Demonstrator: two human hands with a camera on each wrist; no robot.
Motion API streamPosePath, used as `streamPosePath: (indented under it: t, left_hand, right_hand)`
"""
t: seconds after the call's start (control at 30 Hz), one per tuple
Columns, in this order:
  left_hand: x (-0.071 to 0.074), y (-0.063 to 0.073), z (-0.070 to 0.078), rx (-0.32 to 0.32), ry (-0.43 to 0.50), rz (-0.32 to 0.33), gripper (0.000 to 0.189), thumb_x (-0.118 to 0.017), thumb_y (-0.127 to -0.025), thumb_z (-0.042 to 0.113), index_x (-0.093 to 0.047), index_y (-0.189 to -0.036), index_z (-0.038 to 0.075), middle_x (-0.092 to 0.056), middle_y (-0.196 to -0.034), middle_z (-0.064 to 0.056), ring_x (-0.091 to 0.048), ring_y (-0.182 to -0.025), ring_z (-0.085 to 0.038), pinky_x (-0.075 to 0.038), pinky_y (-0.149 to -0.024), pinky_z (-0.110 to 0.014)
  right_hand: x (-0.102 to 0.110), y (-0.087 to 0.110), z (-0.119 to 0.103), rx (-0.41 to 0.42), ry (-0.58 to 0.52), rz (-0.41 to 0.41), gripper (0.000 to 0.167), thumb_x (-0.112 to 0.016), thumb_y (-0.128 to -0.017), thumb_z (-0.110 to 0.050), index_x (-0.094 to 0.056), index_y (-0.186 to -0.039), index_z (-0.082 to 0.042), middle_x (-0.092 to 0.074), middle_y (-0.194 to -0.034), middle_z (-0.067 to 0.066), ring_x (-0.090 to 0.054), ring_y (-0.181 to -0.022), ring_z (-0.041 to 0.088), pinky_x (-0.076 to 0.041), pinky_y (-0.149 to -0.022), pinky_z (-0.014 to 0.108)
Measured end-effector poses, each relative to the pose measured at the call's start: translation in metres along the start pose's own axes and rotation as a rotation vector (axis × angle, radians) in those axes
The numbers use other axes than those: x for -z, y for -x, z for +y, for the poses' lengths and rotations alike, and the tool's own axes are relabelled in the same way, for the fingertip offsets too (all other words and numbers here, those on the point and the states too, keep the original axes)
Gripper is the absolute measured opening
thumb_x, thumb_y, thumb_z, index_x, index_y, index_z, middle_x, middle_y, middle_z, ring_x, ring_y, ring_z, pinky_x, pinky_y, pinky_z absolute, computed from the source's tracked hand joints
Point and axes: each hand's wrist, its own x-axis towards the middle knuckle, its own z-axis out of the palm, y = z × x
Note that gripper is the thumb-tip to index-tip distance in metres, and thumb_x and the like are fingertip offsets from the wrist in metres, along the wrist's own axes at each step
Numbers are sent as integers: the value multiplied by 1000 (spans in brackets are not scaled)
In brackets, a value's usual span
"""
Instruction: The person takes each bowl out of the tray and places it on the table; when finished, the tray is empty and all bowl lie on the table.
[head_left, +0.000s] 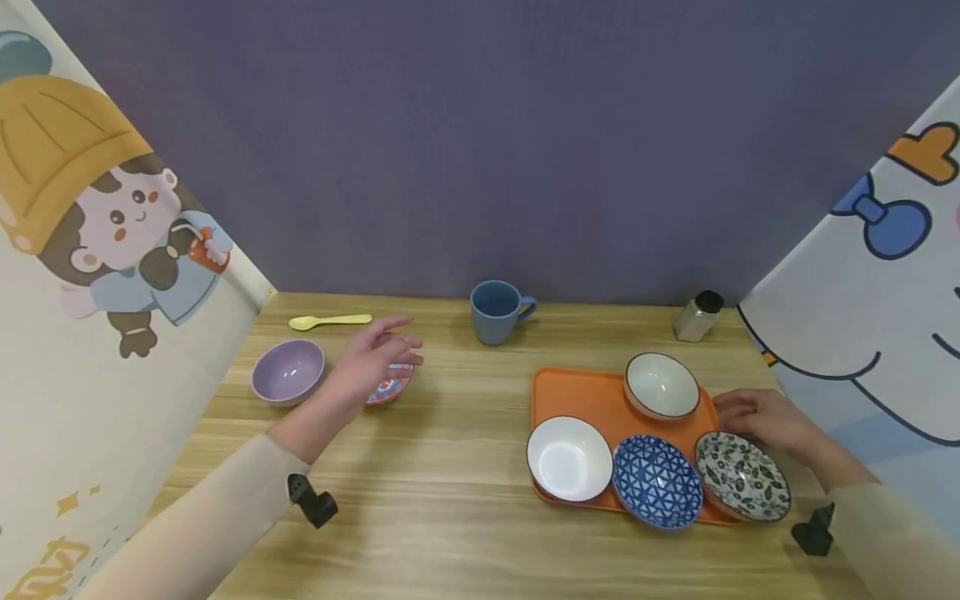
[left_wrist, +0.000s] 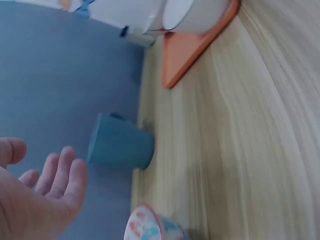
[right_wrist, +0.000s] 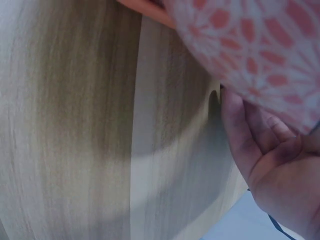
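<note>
Tabletop [head_left: 450, 483], viewed from where I stand: work looks partway along, judging by layout alone. Four bowls are in place on the orange tray [head_left: 576, 390] at right: a white bowl [head_left: 570, 458] near left, a cream bowl [head_left: 662, 385] at the far side, a blue patterned bowl [head_left: 657, 482] at the near edge and a leaf-patterned bowl [head_left: 742, 477] near right, the last two reaching past the tray's outline. Off the tray: a purple bowl [head_left: 288, 371] and a red-and-blue bowl [head_left: 390, 387] at left, a yellow spoon [head_left: 330, 321] at far left, a blue mug [head_left: 492, 315] at far centre, a dark-lidded jar [head_left: 697, 317] at far right. If these count, they remain to be dealt with. Left hand [head_left: 367, 362]: empty, fingers loosely spread over the red-and-blue bowl; no grip on it seen. Right hand [head_left: 765, 421]: at the tray's right edge, just beyond the leaf-patterned bowl, fingers bent; cannot tell whether it grips, touches or is only near bowl or tray. Hard to make out: part of the red-and-blue bowl lies behind the left hand; right fingertips are hidden by a bowl in the right wrist view, where that bowl's pink-patterned outside is cut off by the frame; jar contents unclear.
</note>
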Motion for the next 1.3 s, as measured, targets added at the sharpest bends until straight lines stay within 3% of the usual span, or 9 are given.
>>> streamPosePath:
  t: [0.2, 0.47, 0.73, 0.83, 1.0, 1.3]
  left_hand:
    - [-45, -35, 2, 44, 41, -134, 51, -56, -105, 17, -44, -154, 10, -67, -125, -21, -71, -108, -37, -60, -96, -50]
    - [-109, -76, 10, 136, 60, -254, 42, -56, -103, 15, -54, -145, 10, -68, -124, -21, -69, -113, -40, -63, -90, -44]
    - [-163, -108, -1, 207, 24, -448, 56, -58, -103, 24, -44, -156, 13, -58, -143, -24, -64, -123, -40, -52, -107, -59]
    - [-177, -118, -4, 219, 8, -483, 56, -58, -104, 27, -43, -156, 15, -55, -148, -22, -61, -128, -41, -49, -110, -59]
    - [-198, -129, -7, 220, -5, -485, 54, -59, -104, 28, -45, -154, 13, -53, -149, -22, -58, -130, -43, -48, -111, -60]
    - [-245, -128, -16, 206, -155, -512, 54, -62, -103, 32, -50, -151, 10, -61, -140, -13, -61, -124, -39, -51, -110, -52]
  right_hand:
    - [-1, 0, 0, -11, -7, 6, 56, -63, -100, -12, -43, -146, 12, -70, -118, 26, -72, -96, 26, -65, -75, 35]
    - [-2, -1, 0, 3, -49, 15, 57, -63, -101, -12, -42, -149, 10, -69, -121, 27, -72, -97, 24, -64, -74, 32]
    - [-4, -7, 7, -16, -79, 6, 58, -64, -101, -15, -42, -150, 8, -69, -122, 27, -72, -95, 22, -65, -74, 34]
    - [-4, -9, 8, -22, -77, 4, 58, -63, -101, -16, -42, -150, 8, -68, -123, 28, -72, -96, 23, -65, -74, 35]
    - [-6, -12, 8, -22, -75, 1, 59, -63, -100, -16, -43, -150, 6, -68, -124, 28, -72, -96, 24, -64, -73, 35]
    - [-4, -15, 13, -14, -75, 2, 60, -65, -100, -17, -43, -150, 6, -68, -125, 28, -72, -99, 26, -64, -74, 34]
